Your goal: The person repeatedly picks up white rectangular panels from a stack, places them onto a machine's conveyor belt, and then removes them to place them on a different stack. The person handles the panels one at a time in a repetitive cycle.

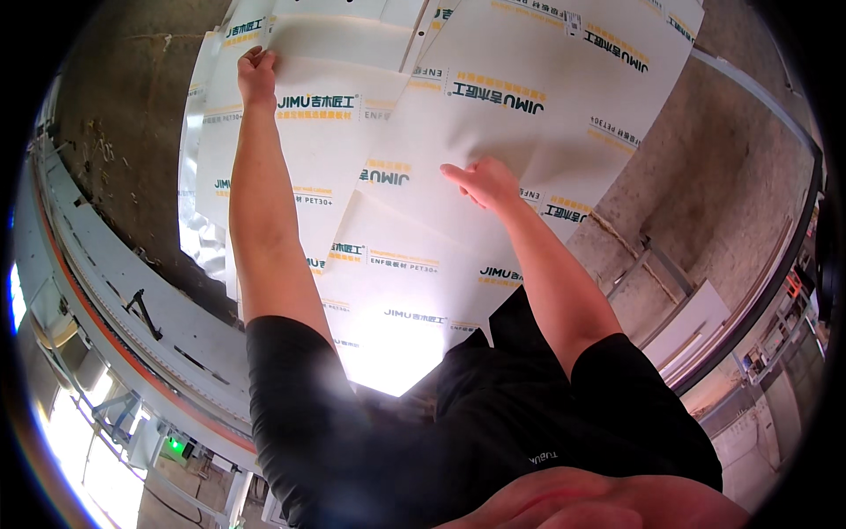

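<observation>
White panels (414,220) | repeated green-and-orange lettering (498,97) | left hand (256,63) curled, hold unclear | right hand (485,182) loosely open, finger extended

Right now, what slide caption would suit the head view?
Head view: left hand and right hand apart over white printed panels, bare forearms extending from black sleeves.

Bare, brownish concrete floor (736,167) spreads across the right; darker, littered ground (110,145) fills the upper left. Daylight glares through a window (75,463) at lower left, near a small green light (175,444).
</observation>
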